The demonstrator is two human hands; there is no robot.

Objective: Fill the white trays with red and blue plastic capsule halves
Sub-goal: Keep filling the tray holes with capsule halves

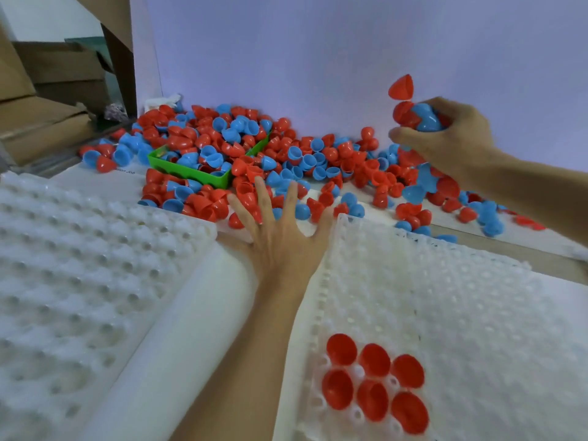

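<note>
White bench (197, 313) against a pale wall; glossy red and blue capsule halves (286, 154) are heaped at 12 o'clock around a green bin (191, 173). Left hand (280, 237) is spread flat, fingers straight, touching the heap's near edge. Right hand (445, 135), raised at 2 o'clock, has its grip curled round several halves. Six red halves (372, 380) are seated in the dimpled right tray (477, 313); the left tray (79, 265) lies at 9 o'clock.
</note>
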